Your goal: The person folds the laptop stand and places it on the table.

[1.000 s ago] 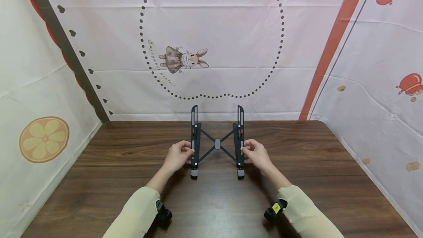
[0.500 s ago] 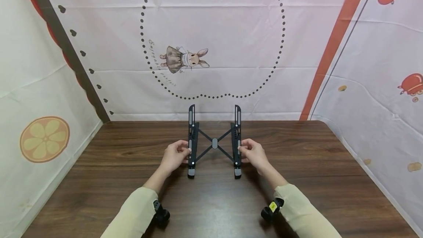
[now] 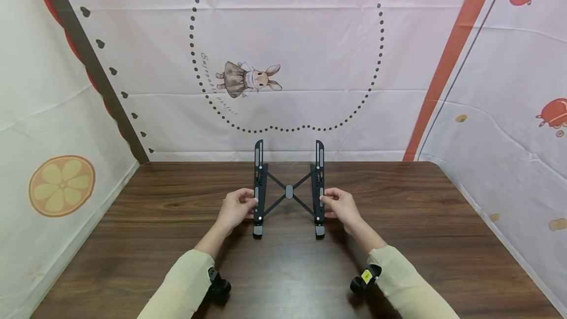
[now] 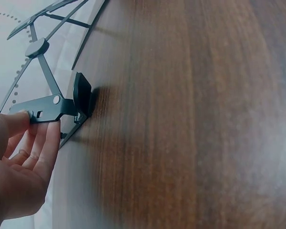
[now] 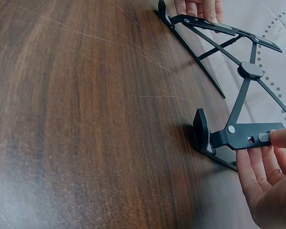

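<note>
Hands meet a black folding laptop stand (image 3: 289,188) from both sides on a dark wood-grain table (image 3: 398,240). Left hand (image 3: 236,209) pinches the stand's left rail about midway along its length, thumb on top and fingers curled beneath; right hand (image 3: 343,207) takes the right rail the same way, at a matching spot. Between the two grips, thin crossed struts join at a round grey hub (image 3: 289,191). Nearer the person than either grip, each rail ends in an upturned lip with a grey pad (image 3: 258,231), and the left wrist view shows that lip (image 4: 82,93) standing on the wood just past the fingertips (image 4: 51,138). Beyond the grips, the rails rise at a slant toward the table's far edge. From the right wrist view, the thumb (image 5: 282,137) presses the top of the rail just behind the near lip (image 5: 201,130). Cream sleeves (image 3: 186,284) cover both forearms. Behind the stand hangs a pale printed cloth with a rabbit figure (image 3: 248,79) inside a dotted loop.
</note>
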Tool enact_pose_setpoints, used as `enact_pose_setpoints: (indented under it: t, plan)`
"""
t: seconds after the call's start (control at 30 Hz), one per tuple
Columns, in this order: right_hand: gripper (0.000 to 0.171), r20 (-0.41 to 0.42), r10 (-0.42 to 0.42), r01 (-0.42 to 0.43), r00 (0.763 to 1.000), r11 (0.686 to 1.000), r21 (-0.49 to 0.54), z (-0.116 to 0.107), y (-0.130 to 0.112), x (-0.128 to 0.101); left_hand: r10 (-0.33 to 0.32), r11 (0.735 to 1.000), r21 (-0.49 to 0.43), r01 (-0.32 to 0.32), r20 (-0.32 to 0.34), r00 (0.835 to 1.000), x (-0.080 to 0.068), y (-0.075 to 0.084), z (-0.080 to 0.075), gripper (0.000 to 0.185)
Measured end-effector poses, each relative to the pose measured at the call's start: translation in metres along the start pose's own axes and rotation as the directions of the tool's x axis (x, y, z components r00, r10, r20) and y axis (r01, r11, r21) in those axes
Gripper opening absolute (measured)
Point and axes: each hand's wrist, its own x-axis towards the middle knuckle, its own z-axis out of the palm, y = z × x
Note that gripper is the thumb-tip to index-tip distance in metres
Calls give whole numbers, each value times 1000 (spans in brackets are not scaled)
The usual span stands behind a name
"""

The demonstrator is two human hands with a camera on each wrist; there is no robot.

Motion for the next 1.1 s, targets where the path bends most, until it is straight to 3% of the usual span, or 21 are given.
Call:
enact_pose_setpoints:
  t: [0.47, 1.1]
  plan:
    - [19, 3, 16, -16, 1000, 999, 30, 2, -1, 1, -16, 1000, -4, 16, 0, 1000, -2, 3, 1, 25]
    - [19, -3, 13, -12, 1000, 997, 73, 10, -2, 1, 10, 1000, -26, -10, -9, 1000, -1, 4, 10, 24]
